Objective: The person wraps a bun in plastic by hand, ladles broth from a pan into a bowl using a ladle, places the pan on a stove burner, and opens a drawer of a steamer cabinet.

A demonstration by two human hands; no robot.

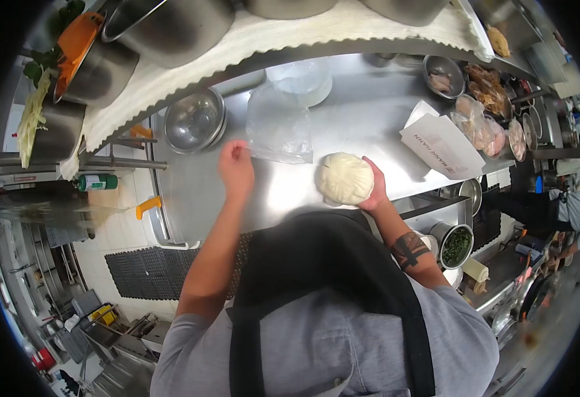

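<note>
My right hand [377,188] is wrapped round the side of a pale cream ball [347,178] with ridged folds on its surface, and holds it over the steel table. Whether it is dough, cheese or something else I cannot tell. To the left, my left hand [236,165] is closed, with its fingers pinching the near corner of a clear plastic bag [280,126]. The bag lies spread on the table and looks limp and see-through. Its far end reaches a translucent round tub [313,86].
Steel bowls [195,120] sit at the table's left edge. A printed white paper bag [442,145], bagged food [478,126] and a bowl with pale meat [443,76] stand at right. A shelf [263,36] with pots overhangs the back. Chopped greens [456,247] fill a pot beside my right arm.
</note>
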